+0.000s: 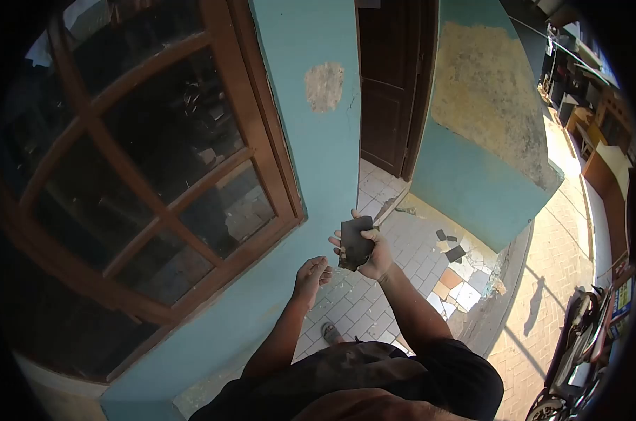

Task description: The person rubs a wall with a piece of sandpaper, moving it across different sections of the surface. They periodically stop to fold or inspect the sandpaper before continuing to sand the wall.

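Observation:
My right hand holds up a dark flat piece with a ragged lower edge. The thumb presses on its face, and the fingers show behind its left side. It looks like a broken tile, though its material is hard to make out. Lower and to the left, my left hand is closed with the fingertips drawn together, a small gap away from the dark piece. Whatever may be between those fingertips is too small to name.
A brown-framed window fills the left side beside a turquoise wall. Ahead stands a dark wooden door. Loose broken tiles and dark pieces lie on the tiled floor at right. A motorbike stands outside on the paving.

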`<move>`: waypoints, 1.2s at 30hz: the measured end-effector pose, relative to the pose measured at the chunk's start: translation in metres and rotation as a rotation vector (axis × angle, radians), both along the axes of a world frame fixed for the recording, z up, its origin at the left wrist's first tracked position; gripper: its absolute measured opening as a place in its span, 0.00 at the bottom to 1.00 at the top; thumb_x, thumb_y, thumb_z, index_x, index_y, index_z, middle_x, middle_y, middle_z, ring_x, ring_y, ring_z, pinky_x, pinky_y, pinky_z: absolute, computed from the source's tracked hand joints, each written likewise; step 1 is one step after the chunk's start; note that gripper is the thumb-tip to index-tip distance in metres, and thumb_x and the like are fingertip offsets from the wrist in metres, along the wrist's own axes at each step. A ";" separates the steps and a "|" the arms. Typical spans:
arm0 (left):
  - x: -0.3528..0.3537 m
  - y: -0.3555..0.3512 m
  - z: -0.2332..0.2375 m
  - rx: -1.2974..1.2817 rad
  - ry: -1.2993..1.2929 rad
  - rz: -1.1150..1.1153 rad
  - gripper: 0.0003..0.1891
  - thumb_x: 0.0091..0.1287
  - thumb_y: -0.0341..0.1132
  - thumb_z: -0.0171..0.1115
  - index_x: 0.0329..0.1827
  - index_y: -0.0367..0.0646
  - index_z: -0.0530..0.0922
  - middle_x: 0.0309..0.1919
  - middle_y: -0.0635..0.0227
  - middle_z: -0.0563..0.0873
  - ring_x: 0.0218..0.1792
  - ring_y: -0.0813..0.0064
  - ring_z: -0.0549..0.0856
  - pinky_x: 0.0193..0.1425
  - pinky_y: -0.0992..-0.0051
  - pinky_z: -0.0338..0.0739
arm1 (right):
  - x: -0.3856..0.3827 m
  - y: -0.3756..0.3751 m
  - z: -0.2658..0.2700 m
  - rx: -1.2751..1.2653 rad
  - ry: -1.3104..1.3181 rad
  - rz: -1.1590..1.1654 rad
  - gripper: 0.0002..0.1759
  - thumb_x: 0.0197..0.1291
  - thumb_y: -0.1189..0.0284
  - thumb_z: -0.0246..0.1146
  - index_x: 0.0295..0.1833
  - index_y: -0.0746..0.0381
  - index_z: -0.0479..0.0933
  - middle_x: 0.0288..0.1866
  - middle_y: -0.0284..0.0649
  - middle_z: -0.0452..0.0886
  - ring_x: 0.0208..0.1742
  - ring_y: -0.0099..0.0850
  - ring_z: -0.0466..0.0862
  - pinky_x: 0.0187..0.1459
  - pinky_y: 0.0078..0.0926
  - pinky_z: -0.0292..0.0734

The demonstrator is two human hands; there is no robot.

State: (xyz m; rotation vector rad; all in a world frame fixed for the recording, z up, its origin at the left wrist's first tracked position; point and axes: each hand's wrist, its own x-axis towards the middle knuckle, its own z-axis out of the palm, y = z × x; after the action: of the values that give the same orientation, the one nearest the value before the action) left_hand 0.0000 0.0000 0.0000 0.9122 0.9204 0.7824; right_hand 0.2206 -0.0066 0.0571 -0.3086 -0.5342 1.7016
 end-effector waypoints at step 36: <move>0.088 0.311 0.406 2.023 1.459 1.062 0.25 0.65 0.43 0.73 0.66 0.51 0.83 0.70 0.67 0.80 0.79 0.55 0.70 0.82 0.48 0.61 | 0.060 0.444 0.378 0.942 -1.304 -1.714 0.38 0.75 0.44 0.56 0.83 0.50 0.69 0.87 0.53 0.61 0.88 0.60 0.50 0.84 0.66 0.36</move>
State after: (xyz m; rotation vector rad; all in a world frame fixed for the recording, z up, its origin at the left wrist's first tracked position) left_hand 0.0879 0.3108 0.4060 3.1272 1.7981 2.1367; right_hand 0.2807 0.4372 0.4355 -0.8074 -1.3290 -0.6444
